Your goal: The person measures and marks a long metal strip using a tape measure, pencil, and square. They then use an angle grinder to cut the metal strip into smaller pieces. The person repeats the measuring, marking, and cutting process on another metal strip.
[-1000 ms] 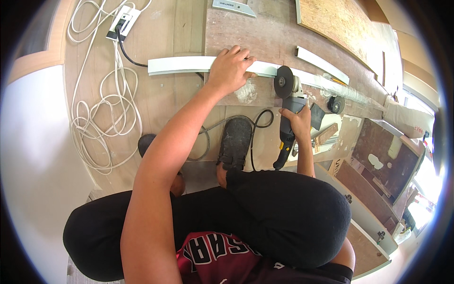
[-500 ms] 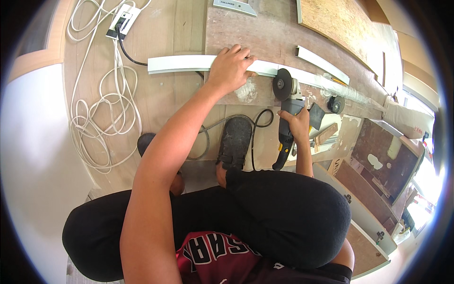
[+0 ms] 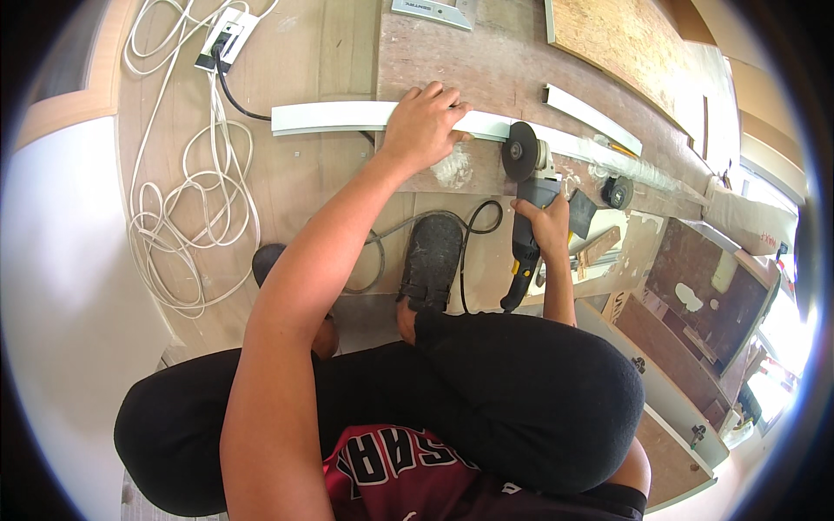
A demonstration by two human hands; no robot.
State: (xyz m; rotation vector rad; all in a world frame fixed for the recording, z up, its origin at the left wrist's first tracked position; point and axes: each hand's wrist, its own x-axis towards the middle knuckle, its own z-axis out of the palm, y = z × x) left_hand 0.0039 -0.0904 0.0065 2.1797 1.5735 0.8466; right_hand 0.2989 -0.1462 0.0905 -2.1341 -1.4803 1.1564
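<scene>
A long white channel strip (image 3: pixel 334 116) lies across the boards, running left to right in front of me. My left hand (image 3: pixel 427 126) is closed over it, fingers on its far edge, thumb toward the near side. In my right hand (image 3: pixel 549 227) is an angle grinder (image 3: pixel 532 195), gripped round its grey and black body. The dark cutting disc (image 3: pixel 519 152) stands at the strip, just right of my left hand; whether it spins or has cut in, I cannot tell. Past the disc the strip runs on to the right, partly under clear plastic wrap (image 3: pixel 647 169).
A white power strip (image 3: pixel 225 39) and coiled white cable (image 3: pixel 195 208) lie at left. The grinder's black cord (image 3: pixel 473 227) loops by my shoe (image 3: pixel 432 260). A short white channel piece (image 3: pixel 591 117), a tape measure (image 3: pixel 617 192) and a square (image 3: pixel 434 12) lie on the board.
The grinder has shifted very slightly, its disc a touch to the right and its handle end a little lower. My left hand and the strip stay in place.
</scene>
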